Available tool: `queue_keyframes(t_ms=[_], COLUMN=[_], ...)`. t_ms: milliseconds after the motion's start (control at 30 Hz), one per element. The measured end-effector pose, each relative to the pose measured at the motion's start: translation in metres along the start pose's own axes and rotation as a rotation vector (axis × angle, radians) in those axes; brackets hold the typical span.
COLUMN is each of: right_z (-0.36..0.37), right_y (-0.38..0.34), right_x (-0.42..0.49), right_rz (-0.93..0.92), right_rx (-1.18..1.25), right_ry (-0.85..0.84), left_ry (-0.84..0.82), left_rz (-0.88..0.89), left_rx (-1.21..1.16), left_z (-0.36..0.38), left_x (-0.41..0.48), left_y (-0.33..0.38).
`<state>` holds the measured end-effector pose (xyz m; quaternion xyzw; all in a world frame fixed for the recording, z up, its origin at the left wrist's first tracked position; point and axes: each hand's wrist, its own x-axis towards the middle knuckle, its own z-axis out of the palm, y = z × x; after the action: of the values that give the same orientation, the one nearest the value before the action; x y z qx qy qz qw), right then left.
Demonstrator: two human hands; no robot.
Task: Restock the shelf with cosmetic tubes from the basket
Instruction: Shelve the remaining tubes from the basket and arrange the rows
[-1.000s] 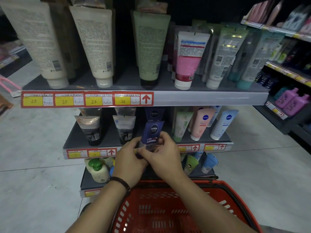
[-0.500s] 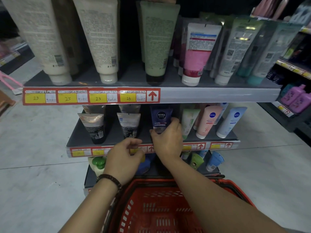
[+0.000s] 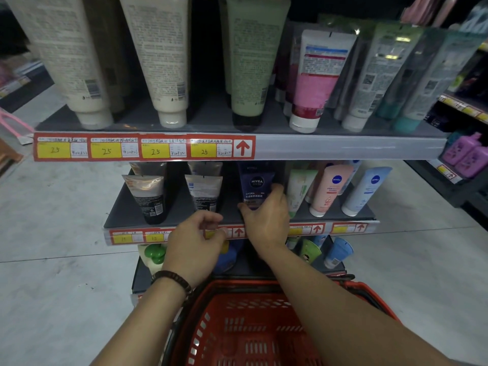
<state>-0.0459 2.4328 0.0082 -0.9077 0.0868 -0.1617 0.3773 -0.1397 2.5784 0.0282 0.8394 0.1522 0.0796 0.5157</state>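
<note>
A dark blue Nivea tube point(image 3: 255, 184) stands on the middle shelf point(image 3: 126, 210), cap down, in front of another of its kind. My right hand point(image 3: 266, 217) grips its lower end, fingers curled round the cap, which is hidden. My left hand point(image 3: 195, 239) hovers in front of the shelf's price strip with loosely curled fingers and holds nothing. The red basket point(image 3: 253, 326) sits below my arms; the part I see holds no tubes.
Grey-black tubes point(image 3: 150, 196) stand left of the blue one, green, pink and light blue tubes point(image 3: 330, 191) to its right. Large tubes fill the top shelf point(image 3: 343, 147). Bottles sit on the bottom shelf point(image 3: 155, 256). A second rack point(image 3: 464, 159) stands at right.
My right hand carried the blue tube from in front of the shelf up onto the middle shelf and set it upright. My left hand let go and stayed at the shelf edge.
</note>
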Motion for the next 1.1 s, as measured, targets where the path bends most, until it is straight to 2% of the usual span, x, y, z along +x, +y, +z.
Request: queue_keyframes(t_ms=[100,233,300,367,467,633,700,900,967,1100], right_z=[0.0,0.0,0.002,0.009,0.023,0.032,0.031,0.021,0.015,0.015], right_y=[0.002,0.006,0.006,0.003,-0.009,-0.029,-0.032,-0.031,-0.033,-0.036], right_x=[-0.005,-0.031,-0.046,-0.053,-0.053,-0.044,-0.045,-0.049,-0.052,-0.061], right_rz=[0.014,-0.086,-0.136,-0.141,-0.059,0.05,0.03,-0.021,-0.039,-0.095], right_rx=[0.016,0.113,0.231,0.329,0.412,0.487,0.55,0.656,0.683,0.645], right_ry=[-0.015,0.091,0.033,-0.099,-0.262,-0.359,-0.379,-0.304,-0.315,-0.373], left_ry=[0.038,0.132,0.171,0.183,0.154,0.05,0.058,0.292,0.307,0.233], left_rz=[-0.005,-0.03,-0.055,-0.072,-0.081,-0.036,-0.003,0.114,0.125,0.074], left_rx=[0.005,-0.005,-0.003,-0.001,0.025,-0.071,-0.136,-0.119,-0.122,-0.13], left_z=[-0.001,-0.003,-0.005,-0.008,-0.009,-0.005,-0.002,-0.008,-0.019,-0.043], left_x=[0.002,0.012,0.02,0.026,0.034,0.039,0.038,0.026,0.024,0.017], left_y=[-0.002,-0.006,-0.01,-0.014,-0.023,-0.023,-0.02,-0.009,-0.009,-0.018])
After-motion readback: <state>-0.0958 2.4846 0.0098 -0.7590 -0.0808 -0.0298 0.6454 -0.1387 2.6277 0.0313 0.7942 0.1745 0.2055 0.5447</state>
